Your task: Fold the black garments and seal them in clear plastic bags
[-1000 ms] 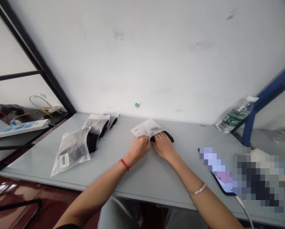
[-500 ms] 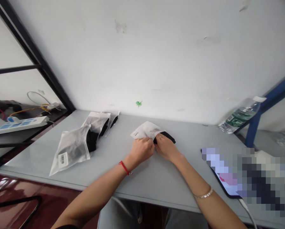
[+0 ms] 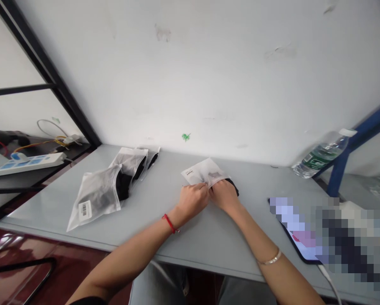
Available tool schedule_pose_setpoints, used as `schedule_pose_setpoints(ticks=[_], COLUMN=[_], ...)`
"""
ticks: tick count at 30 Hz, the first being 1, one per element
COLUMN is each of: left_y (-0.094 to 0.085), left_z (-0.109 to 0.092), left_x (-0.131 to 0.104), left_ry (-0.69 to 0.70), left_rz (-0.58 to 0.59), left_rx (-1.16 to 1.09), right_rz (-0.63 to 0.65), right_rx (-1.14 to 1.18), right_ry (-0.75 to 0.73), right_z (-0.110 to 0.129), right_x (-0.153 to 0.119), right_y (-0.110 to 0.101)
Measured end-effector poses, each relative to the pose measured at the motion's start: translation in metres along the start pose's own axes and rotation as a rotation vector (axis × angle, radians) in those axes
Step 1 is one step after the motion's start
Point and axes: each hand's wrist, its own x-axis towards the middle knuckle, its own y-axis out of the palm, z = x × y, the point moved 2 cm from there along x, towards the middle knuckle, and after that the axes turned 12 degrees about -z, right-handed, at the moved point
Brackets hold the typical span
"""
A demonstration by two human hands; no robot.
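Observation:
My left hand (image 3: 194, 200) is closed in a pinch on the near edge of a frosted plastic bag (image 3: 201, 170), by its mouth. My right hand (image 3: 224, 195) reaches into that mouth, closed on a folded black cloth item (image 3: 233, 186); its fingertips are hidden under the plastic. Part of the black cloth sticks out at the right, past my right hand. To the left lies another frosted bag (image 3: 97, 192) with a barcode label and black cloth showing at its opening. Behind it are two similar bags (image 3: 131, 159), overlapping.
The grey table (image 3: 164, 237) runs along a white wall. A water bottle (image 3: 323, 154) leans by a blue metal post (image 3: 337, 169) at the right. Nearer me lies a phone (image 3: 296, 231) with a white cable. A power strip (image 3: 27, 163) sits on the left shelf.
My right hand has gone deeper into the bag's mouth, and the plastic now covers its fingers. The bag and both hands have shifted slightly right; less black cloth shows.

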Motion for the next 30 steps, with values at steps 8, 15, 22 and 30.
schedule_pose_setpoints(ticks=[8, 15, 22, 30], left_y=[0.005, 0.019, 0.027, 0.021], left_z=[0.045, 0.054, 0.055, 0.045], left_x=[0.016, 0.017, 0.016, 0.015], left_ry=[-0.11, 0.018, 0.051, 0.079], left_rz=[-0.07, -0.124, -0.151, -0.105], left_rx=[0.073, -0.062, -0.115, 0.015], right_rz=[-0.019, -0.039, -0.15, -0.11], right_rx=[0.373, 0.342, 0.167, -0.128], right_ry=[-0.283, -0.311, -0.352, -0.138], right_z=[-0.048, -0.054, -0.036, -0.004], right_x=[-0.016, -0.019, -0.012, -0.004], right_y=[0.001, 0.013, 0.022, 0.023])
